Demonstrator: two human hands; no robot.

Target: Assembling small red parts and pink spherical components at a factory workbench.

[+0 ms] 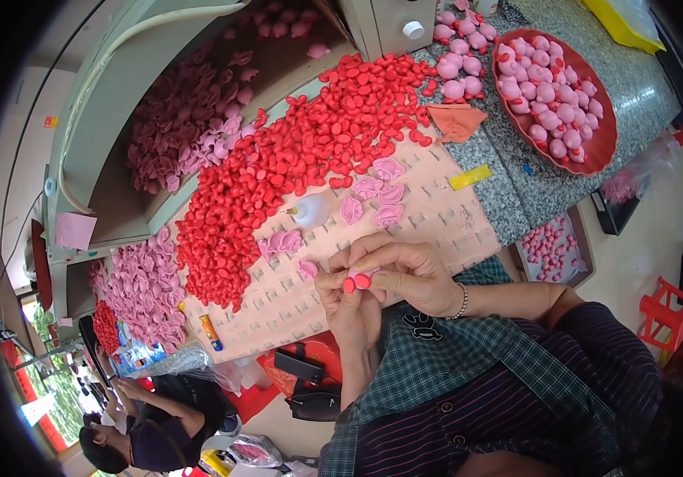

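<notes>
Over the near edge of the work mat, my two hands meet around a small pink piece with two red oval parts [358,282]. My left hand [347,310] grips it from the left, fingers closed. From the other side my right hand [413,274], with a beaded bracelet at the wrist, pinches the same piece. Just beyond my fingers lie several flat pink moulded pieces [367,188] and a few more pink pieces [282,242]. Between these groups a white squeeze bottle with a thin tip [311,211] lies on the mat. A heap of small red parts [278,171] borders them.
A red bowl [613,131] of pink-and-red figures stands far right on the granite table. Pink pieces heap inside a grey cabinet [91,159] and at left [142,286]. An orange cloth [457,122] and yellow strip [470,176] lie right. Another person [158,437] works lower left.
</notes>
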